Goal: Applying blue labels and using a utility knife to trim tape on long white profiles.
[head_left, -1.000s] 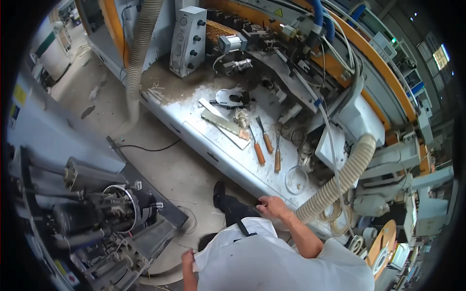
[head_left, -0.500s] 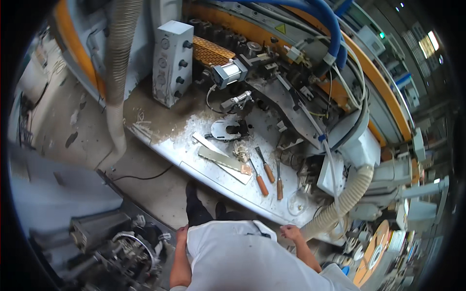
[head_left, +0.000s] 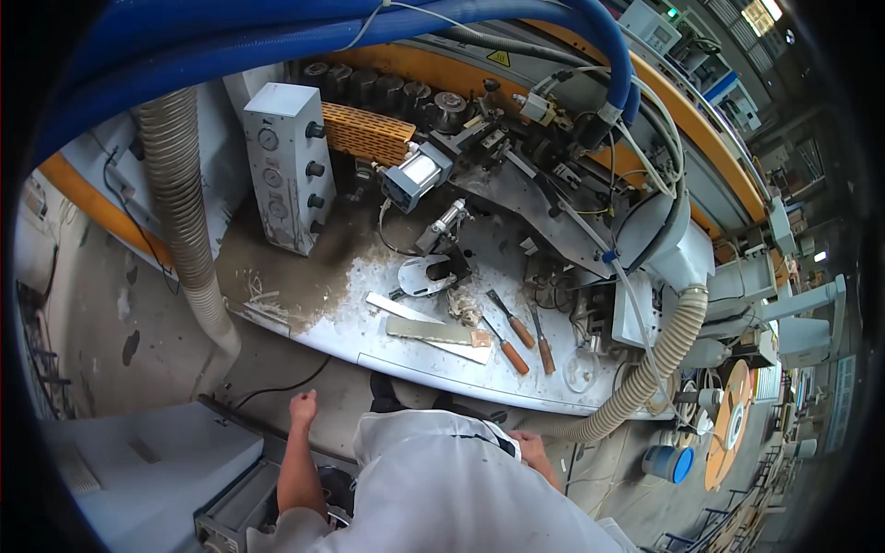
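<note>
My left hand (head_left: 303,406) hangs out in front of me over the floor, fingers curled in, and nothing shows in it. Close to my waist, beside the white shirt, is my right hand (head_left: 528,448); its fingers are partly hidden. Neither hand touches the white machine bed (head_left: 318,343) ahead. On that bed lie an orange-handled chisel (head_left: 513,357) and two wooden-handled scraping tools, one (head_left: 525,335) behind it and one (head_left: 546,357) to its right. Left of them a grey-green strip (head_left: 426,331) rests across a white strip (head_left: 383,302). Shavings (head_left: 466,307) are heaped behind.
A grey box with gauges and knobs (head_left: 282,175) stands at the back left, near a ribbed hose (head_left: 180,198). Thick blue hoses (head_left: 277,51) cross overhead. Another ribbed hose (head_left: 659,359) curves down at right, by a blue-lidded bucket (head_left: 680,464). A black cable (head_left: 277,391) lies on the floor.
My left hand has swung forward and away from my body; my right hand has drawn in to my waist. The view has shifted, bringing the blue hoses in overhead. The tools lie as before.
</note>
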The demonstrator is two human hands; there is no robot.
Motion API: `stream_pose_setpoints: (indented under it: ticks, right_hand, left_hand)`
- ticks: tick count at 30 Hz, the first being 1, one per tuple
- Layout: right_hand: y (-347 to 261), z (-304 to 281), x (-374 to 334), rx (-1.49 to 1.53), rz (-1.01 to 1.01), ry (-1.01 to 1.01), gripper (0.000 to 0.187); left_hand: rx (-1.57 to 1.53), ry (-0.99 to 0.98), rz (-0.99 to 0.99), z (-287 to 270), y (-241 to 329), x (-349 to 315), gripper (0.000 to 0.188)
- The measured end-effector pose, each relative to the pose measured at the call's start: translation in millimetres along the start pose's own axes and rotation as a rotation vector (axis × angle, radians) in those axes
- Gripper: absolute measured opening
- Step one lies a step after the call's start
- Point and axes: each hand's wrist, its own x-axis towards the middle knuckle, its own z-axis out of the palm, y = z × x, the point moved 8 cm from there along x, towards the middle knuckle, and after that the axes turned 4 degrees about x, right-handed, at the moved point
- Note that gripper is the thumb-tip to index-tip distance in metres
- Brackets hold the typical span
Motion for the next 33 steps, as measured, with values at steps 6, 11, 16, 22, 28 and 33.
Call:
stream_pose_setpoints:
  ticks: [6,11,16,22,28,33]
  right_hand:
    - [15.3,-5.2,-36.6,0.135,0.266,0.057,0.030]
    - [42.1,9.6,-61.6,0.017,0.252,0.053,0.033]
    - [83.6,28.4,-77.9,0.106,0.244,-0.001,0.035]
    - [87.7,29.8,-105.8,0.062,0.299,0.090,0.035]
    - [107.4,29.5,-136.6,0.104,0.307,0.155,0.028]
    - [159.0,50.9,-137.2,0.263,0.292,0.179,0.030]
  left_hand:
    - [-0.047,-0.131,0.094,41.8,80.6,4.3,0.027]
    - [0.083,-0.187,0.208,97.0,67.3,4.9,0.029]
    - [0.332,-0.337,0.122,116.5,23.0,-18.1,0.046]
    - [0.506,-0.399,0.072,94.2,-30.0,3.5,0.049]
    - [0.679,-0.250,0.233,64.1,76.1,-25.9,0.046]
    - [0.668,-0.291,0.271,92.4,113.8,-46.0,0.046]
